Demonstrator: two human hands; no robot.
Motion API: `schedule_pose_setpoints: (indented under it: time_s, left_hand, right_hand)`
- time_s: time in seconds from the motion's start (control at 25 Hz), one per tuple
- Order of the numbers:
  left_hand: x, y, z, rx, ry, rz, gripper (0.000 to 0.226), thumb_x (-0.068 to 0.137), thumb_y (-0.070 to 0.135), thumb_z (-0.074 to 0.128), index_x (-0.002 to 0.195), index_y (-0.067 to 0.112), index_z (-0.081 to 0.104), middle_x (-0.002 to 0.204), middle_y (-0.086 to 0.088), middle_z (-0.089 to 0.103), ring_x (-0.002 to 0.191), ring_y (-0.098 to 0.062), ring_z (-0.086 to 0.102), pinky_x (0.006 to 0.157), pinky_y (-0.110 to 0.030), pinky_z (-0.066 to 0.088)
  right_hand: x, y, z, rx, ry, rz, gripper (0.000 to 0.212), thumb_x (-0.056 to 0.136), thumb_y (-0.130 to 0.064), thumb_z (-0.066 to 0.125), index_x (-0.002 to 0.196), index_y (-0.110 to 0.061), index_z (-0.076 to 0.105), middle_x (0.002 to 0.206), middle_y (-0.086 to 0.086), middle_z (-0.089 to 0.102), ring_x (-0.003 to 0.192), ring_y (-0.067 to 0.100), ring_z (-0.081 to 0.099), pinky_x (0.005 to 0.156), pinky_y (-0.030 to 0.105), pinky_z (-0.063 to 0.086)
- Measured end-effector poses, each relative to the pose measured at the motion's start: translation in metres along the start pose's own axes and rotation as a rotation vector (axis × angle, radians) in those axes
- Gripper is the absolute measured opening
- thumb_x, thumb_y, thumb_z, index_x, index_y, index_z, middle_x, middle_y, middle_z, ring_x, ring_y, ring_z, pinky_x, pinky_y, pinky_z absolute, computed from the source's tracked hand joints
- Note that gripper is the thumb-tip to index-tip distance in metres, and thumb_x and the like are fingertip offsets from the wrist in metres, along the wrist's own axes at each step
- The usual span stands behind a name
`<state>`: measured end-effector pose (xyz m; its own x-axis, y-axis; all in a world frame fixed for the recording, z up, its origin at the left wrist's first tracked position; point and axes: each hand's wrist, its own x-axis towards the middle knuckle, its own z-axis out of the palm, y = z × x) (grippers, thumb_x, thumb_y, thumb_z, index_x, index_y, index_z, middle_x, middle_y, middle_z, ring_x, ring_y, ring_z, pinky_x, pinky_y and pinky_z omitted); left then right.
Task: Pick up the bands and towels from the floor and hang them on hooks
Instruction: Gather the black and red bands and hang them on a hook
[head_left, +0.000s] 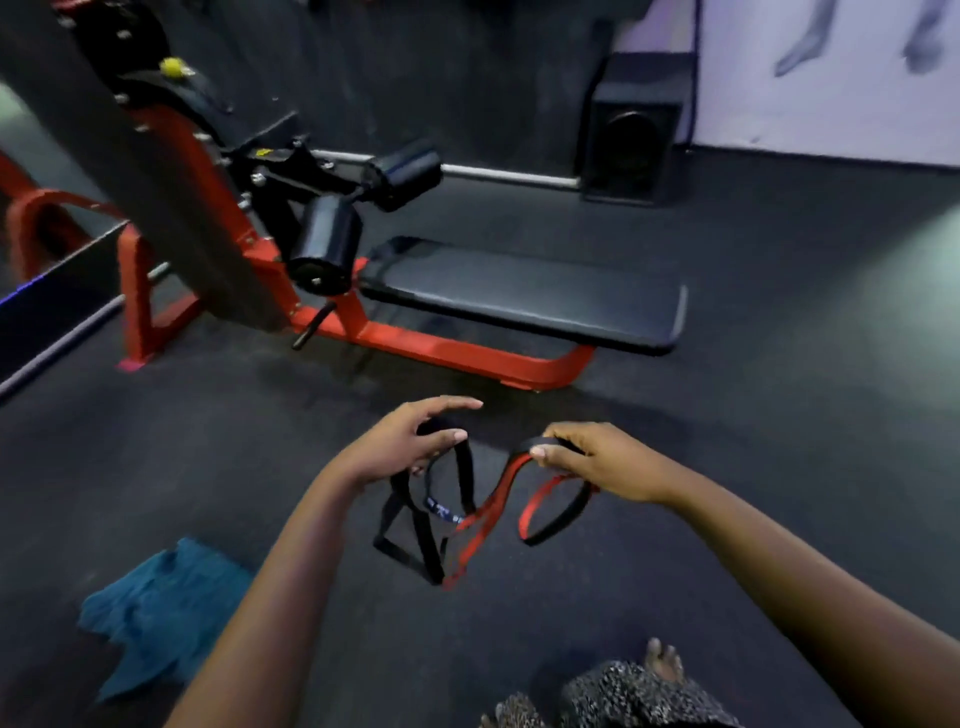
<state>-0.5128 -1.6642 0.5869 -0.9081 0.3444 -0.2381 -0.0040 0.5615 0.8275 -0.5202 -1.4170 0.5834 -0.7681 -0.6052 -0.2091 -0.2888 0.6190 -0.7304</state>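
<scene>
My left hand (410, 441) holds a black band (402, 525) between thumb and fingers, and its loops hang down above the floor. My right hand (597, 460) pinches a red-and-black band (530, 506), which droops in loops and crosses the black one at the bottom. Both bands hang in the air between my hands. A teal towel (156, 608) lies crumpled on the dark floor at the lower left, below my left forearm.
A red-framed bench machine (457, 353) with a black pad (524, 296) and roller pads stands just ahead. A black speaker box (631, 135) sits by the far wall. A mirror edge runs along the left. My foot (662, 662) shows at the bottom. No hooks are in view.
</scene>
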Motion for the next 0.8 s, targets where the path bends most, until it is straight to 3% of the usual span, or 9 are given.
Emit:
schedule_pose_setpoints:
  time_s: [0.08,0.16,0.24,0.32,0.4,0.52,0.6,0.72,0.8]
  left_hand:
    - [0.056,0.017,0.036,0.033,0.046,-0.026,0.025,0.089,0.019,0.056,0.111,0.031,0.052,0.061,-0.006,0.043,0.042,-0.007,0.035,0.046,-0.026,0.042]
    - [0.100,0.037,0.074,0.103,0.070,-0.058,0.023,0.087,0.026,0.059,0.107,0.030,0.048,0.060,-0.003,0.049,0.037,-0.004,0.038,0.059,-0.033,0.049]
    - [0.146,0.066,0.118,0.179,0.040,-0.058,0.031,0.084,0.029,0.061,0.110,0.029,0.044,0.065,-0.005,0.054,0.038,-0.003,0.044,0.065,-0.032,0.052]
    - [0.191,0.093,0.161,0.229,0.059,-0.081,0.040,0.080,0.029,0.066,0.112,0.029,0.042,0.075,-0.010,0.057,0.048,-0.013,0.053,0.058,-0.030,0.052]
    - [0.239,0.118,0.199,0.269,0.083,-0.141,0.046,0.077,0.026,0.070,0.113,0.022,0.041,0.084,-0.012,0.057,0.050,-0.018,0.055,0.053,-0.029,0.049]
    - [0.303,0.154,0.246,0.390,0.034,-0.184,0.030,0.080,0.027,0.067,0.096,0.011,0.047,0.075,-0.012,0.064,0.047,-0.022,0.060,0.053,-0.028,0.048]
    - [0.352,0.191,0.273,0.426,0.043,-0.141,0.024,0.084,0.029,0.062,0.087,0.011,0.047,0.068,-0.014,0.069,0.052,-0.024,0.066,0.053,-0.029,0.049]
    - [0.441,0.244,0.302,0.399,0.131,-0.017,0.024,0.087,0.032,0.057,0.096,0.011,0.049,0.057,-0.006,0.058,0.054,-0.027,0.064,0.064,-0.034,0.052]
    - [0.503,0.274,0.311,0.385,0.202,0.086,0.026,0.088,0.031,0.055,0.100,0.008,0.050,0.068,-0.006,0.058,0.056,-0.027,0.063,0.066,-0.034,0.050]
  right_hand:
    - [-0.027,0.051,-0.027,-0.013,0.086,0.113,0.019,0.092,-0.040,0.048,0.079,-0.026,0.053,0.079,-0.004,0.060,0.069,0.005,0.052,0.068,0.021,0.039]
    - [-0.055,0.093,-0.053,0.007,0.150,0.194,0.020,0.092,-0.040,0.047,0.081,-0.025,0.056,0.077,-0.008,0.058,0.064,0.000,0.050,0.063,0.015,0.037]
    - [-0.086,0.140,-0.091,0.043,0.218,0.259,0.023,0.092,-0.041,0.046,0.081,-0.024,0.057,0.076,-0.006,0.059,0.064,0.002,0.050,0.062,0.017,0.036]
    - [-0.119,0.191,-0.133,0.054,0.280,0.322,0.025,0.092,-0.041,0.047,0.077,-0.022,0.054,0.074,-0.001,0.056,0.066,0.010,0.051,0.063,0.025,0.036]
    - [-0.153,0.241,-0.176,0.065,0.348,0.384,0.026,0.091,-0.041,0.048,0.076,-0.021,0.053,0.070,0.000,0.054,0.064,0.011,0.049,0.061,0.025,0.034]
    - [-0.196,0.305,-0.234,0.080,0.444,0.464,0.028,0.088,-0.047,0.046,0.083,-0.021,0.056,0.074,-0.002,0.059,0.065,0.008,0.052,0.058,0.018,0.035]
    - [-0.213,0.350,-0.277,0.084,0.518,0.510,0.031,0.087,-0.046,0.047,0.087,-0.016,0.057,0.072,-0.002,0.060,0.061,0.003,0.051,0.057,0.016,0.036]
    - [-0.208,0.414,-0.343,0.058,0.598,0.551,0.025,0.090,-0.036,0.051,0.089,-0.012,0.058,0.070,-0.004,0.057,0.062,0.003,0.049,0.057,0.016,0.035]
    - [-0.191,0.451,-0.391,0.044,0.629,0.554,0.024,0.091,-0.035,0.051,0.089,-0.012,0.058,0.069,-0.003,0.056,0.061,0.006,0.047,0.056,0.014,0.035]
